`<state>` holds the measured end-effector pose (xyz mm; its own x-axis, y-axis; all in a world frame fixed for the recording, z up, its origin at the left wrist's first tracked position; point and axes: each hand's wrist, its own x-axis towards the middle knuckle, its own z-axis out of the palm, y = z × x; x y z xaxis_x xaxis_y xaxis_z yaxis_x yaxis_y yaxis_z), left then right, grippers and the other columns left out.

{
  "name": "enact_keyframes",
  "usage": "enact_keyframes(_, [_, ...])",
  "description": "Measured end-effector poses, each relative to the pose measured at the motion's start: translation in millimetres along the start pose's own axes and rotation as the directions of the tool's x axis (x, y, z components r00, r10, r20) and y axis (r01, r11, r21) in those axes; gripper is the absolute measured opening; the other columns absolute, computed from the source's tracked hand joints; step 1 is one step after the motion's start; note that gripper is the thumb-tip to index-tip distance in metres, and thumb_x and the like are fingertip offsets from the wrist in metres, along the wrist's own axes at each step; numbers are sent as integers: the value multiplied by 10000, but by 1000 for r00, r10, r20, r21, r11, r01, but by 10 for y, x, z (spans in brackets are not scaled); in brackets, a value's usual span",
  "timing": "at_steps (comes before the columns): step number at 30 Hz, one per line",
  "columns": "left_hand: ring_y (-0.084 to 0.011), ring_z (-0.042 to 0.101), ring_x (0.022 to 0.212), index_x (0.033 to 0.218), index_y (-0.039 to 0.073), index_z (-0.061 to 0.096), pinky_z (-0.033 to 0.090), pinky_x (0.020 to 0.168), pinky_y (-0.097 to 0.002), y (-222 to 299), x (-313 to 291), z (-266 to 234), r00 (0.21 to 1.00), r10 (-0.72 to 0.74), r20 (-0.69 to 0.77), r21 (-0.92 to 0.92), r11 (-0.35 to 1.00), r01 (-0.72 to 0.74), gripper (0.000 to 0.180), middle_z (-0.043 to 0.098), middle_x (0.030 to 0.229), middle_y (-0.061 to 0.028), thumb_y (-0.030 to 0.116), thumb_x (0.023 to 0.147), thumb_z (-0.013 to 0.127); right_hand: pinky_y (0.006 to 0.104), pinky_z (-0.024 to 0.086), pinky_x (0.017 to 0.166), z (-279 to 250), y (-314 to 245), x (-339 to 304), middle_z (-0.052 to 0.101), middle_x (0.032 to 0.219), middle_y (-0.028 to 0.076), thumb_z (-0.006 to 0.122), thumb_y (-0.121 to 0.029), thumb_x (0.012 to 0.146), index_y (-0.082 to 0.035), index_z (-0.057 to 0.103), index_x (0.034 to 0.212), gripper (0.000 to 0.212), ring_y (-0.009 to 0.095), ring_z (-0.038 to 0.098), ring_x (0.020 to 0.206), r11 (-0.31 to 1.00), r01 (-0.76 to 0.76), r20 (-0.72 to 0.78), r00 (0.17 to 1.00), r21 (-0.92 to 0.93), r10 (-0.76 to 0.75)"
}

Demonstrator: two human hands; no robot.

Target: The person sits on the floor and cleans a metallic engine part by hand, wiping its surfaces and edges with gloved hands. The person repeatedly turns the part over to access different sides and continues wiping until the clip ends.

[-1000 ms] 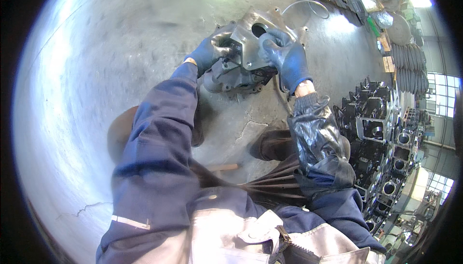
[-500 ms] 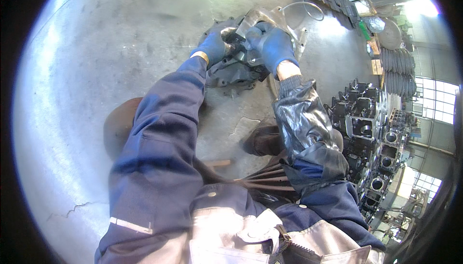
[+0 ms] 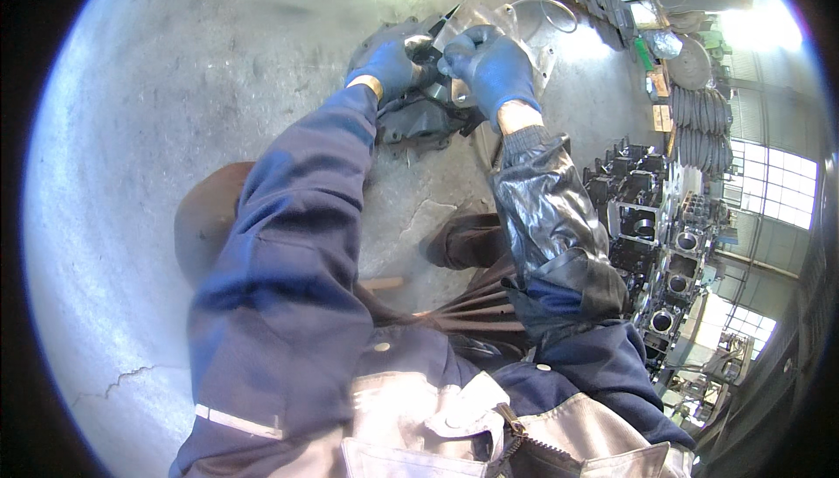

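Observation:
Both my hands wear blue gloves and work over a dark grey metal casting (image 3: 415, 124) with bolt lugs along its edge. My left hand (image 3: 391, 67) is closed at its upper left side, fingers curled round a small dark part whose kind I cannot make out. Close by, my right hand (image 3: 495, 67) is closed too, thumb and fingers pinched together in front of a lighter metal plate (image 3: 476, 17). Whatever sits in that pinch is hidden. The plate stands at the casting's right side, with a flange showing past my right wrist.
A thin pale hose (image 3: 559, 26) loops on the concrete floor (image 3: 218, 67) beyond the plate. Black engine blocks (image 3: 642, 216) stand in rows at the right. Farther back lie coiled dark cables (image 3: 702, 128) and wooden blocks (image 3: 662, 117). My boot (image 3: 463, 242) is below the casting.
My right hand has turned slightly and its fingers are more curled. The left hand stays at the casting, a little higher. The whole view has shifted slightly.

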<state>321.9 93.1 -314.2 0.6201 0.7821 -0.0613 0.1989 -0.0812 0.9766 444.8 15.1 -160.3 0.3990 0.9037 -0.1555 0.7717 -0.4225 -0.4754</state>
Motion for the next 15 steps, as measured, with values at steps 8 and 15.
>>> enact_keyframes(8, [-219, 623, 1262, 1428, 61, 600, 460, 1120, -361, -48, 91, -16, 998, -21, 64, -3, 1000, 21, 656, 683, 1356, -119, 170, 826, 838, 443, 555, 920, 42, -39, -17, 747, 1068, 241, 704, -384, 854, -53, 743, 1153, 448, 392, 726, 1021, 994, -15, -42, 999, -111, 10])
enact_keyframes(15, [-262, 687, 1110, 1322, 10, 643, 528, 1005, -387, 40, -397, 282, 903, 116, -413, -72, 985, -159, 581, 725, 1217, -173, 326, 866, 814, 448, 563, 885, 307, 237, -46, 735, 1080, 230, 718, -331, 903, -50, 707, 1192, 403, 399, 718, 1000, 978, 103, -216, 974, 180, -63])
